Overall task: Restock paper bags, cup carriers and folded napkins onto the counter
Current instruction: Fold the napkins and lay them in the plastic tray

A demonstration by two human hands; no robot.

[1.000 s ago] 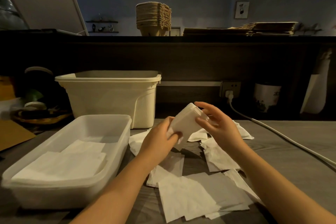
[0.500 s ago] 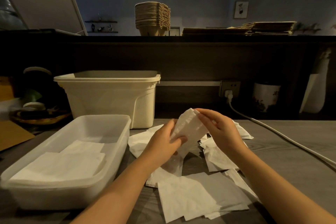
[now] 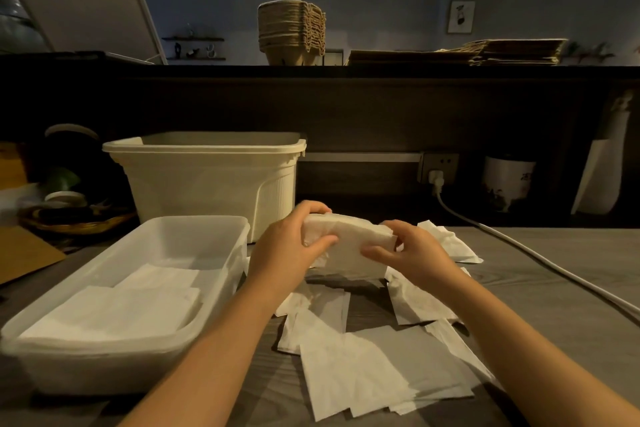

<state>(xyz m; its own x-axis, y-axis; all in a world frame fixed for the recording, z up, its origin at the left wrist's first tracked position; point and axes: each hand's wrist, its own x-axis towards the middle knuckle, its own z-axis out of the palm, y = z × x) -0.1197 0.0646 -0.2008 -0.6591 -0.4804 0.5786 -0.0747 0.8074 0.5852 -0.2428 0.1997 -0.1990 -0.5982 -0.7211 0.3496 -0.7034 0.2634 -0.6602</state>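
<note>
A white folded napkin (image 3: 349,246) is held just above the table between both hands. My left hand (image 3: 284,250) grips its left end, thumb over the front. My right hand (image 3: 412,253) pinches its right end. Several loose white napkins (image 3: 363,371) lie spread on the grey table below and in front of my hands. To the left a clear plastic tray (image 3: 221,246) holds flat folded napkins (image 3: 117,308). Up on the dark counter stand a stack of brown cup carriers (image 3: 291,31) and a flat pile of paper bags (image 3: 512,52).
A cream plastic bin (image 3: 207,184) stands behind the tray. A white cable (image 3: 540,260) runs from a wall socket (image 3: 438,166) across the table's right side. A white jar (image 3: 507,184) sits at the back right. Dishes and a basket (image 3: 69,215) crowd the far left.
The napkin has been turned from an upright tilt to lying level and lowered a little. My left hand moved up round its left end; my right hand shifted down and right.
</note>
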